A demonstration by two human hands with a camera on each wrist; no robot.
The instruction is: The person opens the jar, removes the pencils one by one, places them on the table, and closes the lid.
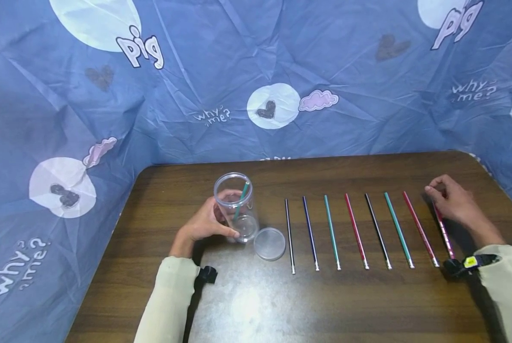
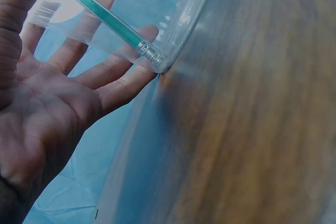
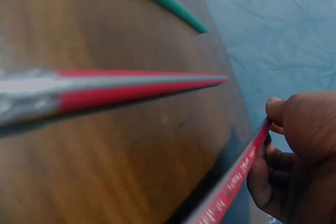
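My left hand grips a clear plastic jar near the middle of the table, its fingers around the far side and the thumb in front. Inside the jar leans one green pencil, its metal end at the jar's bottom in the left wrist view. The jar stands without its lid. Far to the right, my right hand pinches the far end of a red patterned pencil between thumb and fingers. Just left of it lies a plain red pencil, not touched by the hand.
Several pencils lie in a spaced row, among them a black one, a blue one and a green one. A round clear lid lies beside the jar. A blue printed cloth hangs behind the wooden table.
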